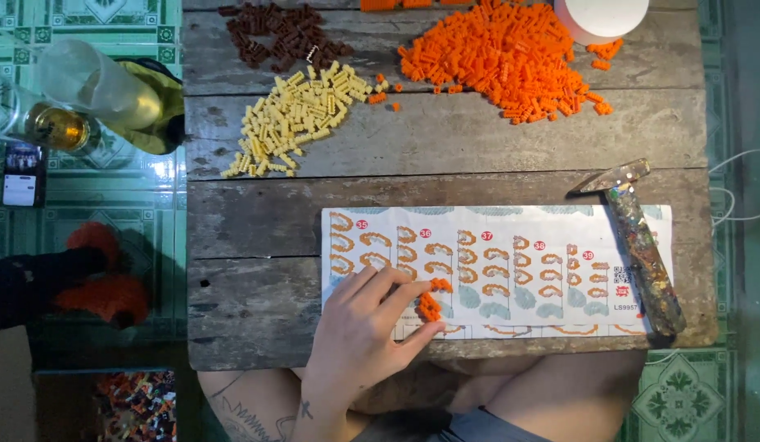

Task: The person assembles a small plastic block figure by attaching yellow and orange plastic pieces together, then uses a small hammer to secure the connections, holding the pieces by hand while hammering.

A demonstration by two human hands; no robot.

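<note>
— Where is the hand working?

— One hand [365,327], apparently the left, lies on the near left part of the instruction sheet [511,225], fingers closed round a small orange brick assembly [430,304]. The other hand is out of sight.

— How does the assembly look?

— Tiny: a short, bumpy cluster of orange studs in two lumps, resting on the paper beside the printed diagrams.

— What might go wrong?

— I'd judge a hard pinch could pop the small bricks apart, and loose ones could roll off the near edge of the wooden table [257,229]. The hammer [638,241] on the right holds the sheet; a nudge could shift the paper. The orange brick pile [511,61] lies far off.
</note>
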